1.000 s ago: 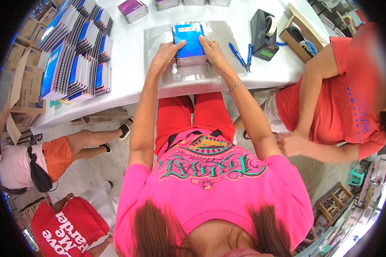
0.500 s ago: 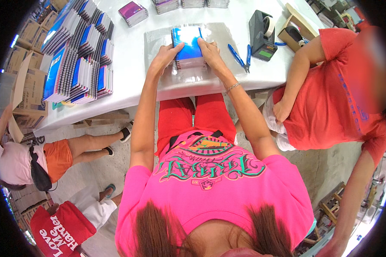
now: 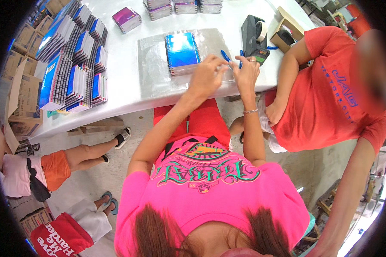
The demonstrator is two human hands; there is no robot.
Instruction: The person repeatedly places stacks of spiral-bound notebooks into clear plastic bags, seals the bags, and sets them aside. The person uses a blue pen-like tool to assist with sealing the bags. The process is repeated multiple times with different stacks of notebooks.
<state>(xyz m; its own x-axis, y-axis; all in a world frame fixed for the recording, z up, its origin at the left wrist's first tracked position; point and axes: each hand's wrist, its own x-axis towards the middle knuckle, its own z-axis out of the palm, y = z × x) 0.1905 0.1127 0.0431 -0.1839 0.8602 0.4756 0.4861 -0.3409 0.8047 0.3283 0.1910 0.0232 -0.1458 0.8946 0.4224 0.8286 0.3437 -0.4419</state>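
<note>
A blue-covered spiral notebook stack [image 3: 182, 49] lies on a clear plastic sheet [image 3: 152, 64] on the white table, touched by neither hand. Just to its right, my left hand [image 3: 208, 76] is raised with thumb and fingers pinched together. Close beside it is my right hand [image 3: 246, 76], its fingers bent and drawn together towards the left fingertips. Anything between the fingers is too small to make out. Blue-handled pliers [image 3: 225, 55] lie just beyond my right hand, which hides their head.
A black tape dispenser [image 3: 254, 36] stands right of the pliers, near an open cardboard box [image 3: 287, 28]. Tall notebook piles [image 3: 75, 55] fill the table's left. Purple notebooks [image 3: 127, 19] sit at the back. A co-worker in red [image 3: 326, 94] is close on my right.
Both hands have let go of the blue notebook stack and moved right, coming together in front of the pliers. The stack stays on the plastic sheet, and the whole view has shifted slightly.
</note>
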